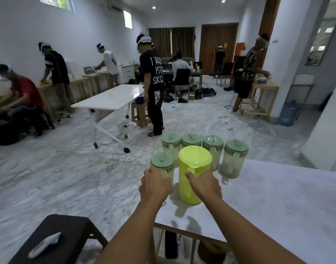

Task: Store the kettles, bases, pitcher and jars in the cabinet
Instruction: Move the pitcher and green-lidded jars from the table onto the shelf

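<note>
On the left, a dark stool [54,237] with a white remote-like object [44,246] on it was recorded beside the white table [277,202]. At the table's far left corner, the left hand [154,184] was closed around a clear jar with a green lid [162,161], and just to its right the right hand [204,184] was wrapped around the handle side of the yellow-green pitcher [192,168], thumb laid on top. Four more green-lidded jars [214,147] were ranged in a row along the table's far edge behind the pitcher, the rightmost [235,151] set slightly apart.
</note>
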The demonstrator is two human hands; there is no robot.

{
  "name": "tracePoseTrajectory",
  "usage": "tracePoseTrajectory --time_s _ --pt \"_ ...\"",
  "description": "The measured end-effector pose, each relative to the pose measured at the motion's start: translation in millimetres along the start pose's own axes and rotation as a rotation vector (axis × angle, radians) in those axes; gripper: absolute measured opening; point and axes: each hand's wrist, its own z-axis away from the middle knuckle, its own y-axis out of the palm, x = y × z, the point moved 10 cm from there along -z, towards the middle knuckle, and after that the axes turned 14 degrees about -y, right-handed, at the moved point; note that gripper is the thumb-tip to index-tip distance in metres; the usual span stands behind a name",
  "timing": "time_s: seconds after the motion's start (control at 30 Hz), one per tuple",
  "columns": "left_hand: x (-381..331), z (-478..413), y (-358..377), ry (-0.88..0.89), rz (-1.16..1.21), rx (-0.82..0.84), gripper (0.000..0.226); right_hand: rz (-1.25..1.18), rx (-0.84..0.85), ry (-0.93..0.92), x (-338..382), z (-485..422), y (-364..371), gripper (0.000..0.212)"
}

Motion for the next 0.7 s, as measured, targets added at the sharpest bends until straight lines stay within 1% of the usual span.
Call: tracePoseTrajectory --time_s 0.03,0.1,0.17,0.2,0.23,0.3,0.37,0.43,0.5,0.53,0.6,0.7 --pt "2 -15 11 -0.075 0.054 0.037 0.057 -0.053 -0.014 0.061 -7 -11 7 0.07" --pt "6 -42 35 -0.235 0.157 0.105 0.072 -0.111 -0.045 0.148 -18 -25 17 0.073" --pt "7 -60 61 -0.35 0.196 0.164 0.086 -0.099 -0.083 0.171 -24 -37 24 0.067" --pt "6 -68 72 -0.382 0.192 0.182 0.086 -0.086 -0.1 0.167 -26 -41 25 0.061" --pt "6 -74 81 -0.411 0.185 0.184 0.081 -0.086 -0.111 0.158 -28 -45 27 0.055" --pt "9 -83 91 -0.452 0.183 0.157 0.062 -0.16 -0.123 0.152 -28 -51 33 0.048" --pt "7 -87 89 -0.461 0.193 0.125 0.048 -0.267 -0.14 0.163 -26 -55 36 0.05" --pt "1 -88 82 -0.456 0.238 0.115 0.045 -0.333 -0.156 0.183 -23 -58 35 0.044" --pt "-9 -89 71 -0.436 0.3 0.137 0.05 -0.375 -0.162 0.205 -22 -58 31 0.03" --pt "-14 -89 65 -0.418 0.32 0.158 0.053 -0.392 -0.171 0.212 -22 -57 28 0.027" --pt "-28 -87 50 -0.342 0.322 0.193 0.06 -0.423 -0.222 0.216 -18 -49 15 0.028" --pt "-52 -74 20 -0.148 0.327 0.195 0.066 -0.491 -0.34 0.214 -7 -24 -11 0.03"
